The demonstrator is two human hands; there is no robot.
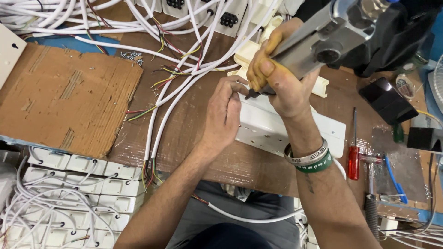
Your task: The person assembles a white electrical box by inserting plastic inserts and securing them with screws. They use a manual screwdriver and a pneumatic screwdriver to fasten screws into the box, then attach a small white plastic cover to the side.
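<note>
The right hand (281, 78) is gripping a grey powered screwdriver (323, 41), its grip clamped round the barrel, and is pressing the bit down at the near corner of a white extension-board casing (277, 127) lying on the brown desk (198, 115), while the left hand (224, 115) is steadying the casing's left end, fingers curled together against it. By my judgement a screw is being driven, and the next move is calling for the bit staying upright and seated. A flat brown cardboard sheet (64, 97) is lying at the left, and stacked white casings (78, 184) are sitting below the desk edge.
</note>
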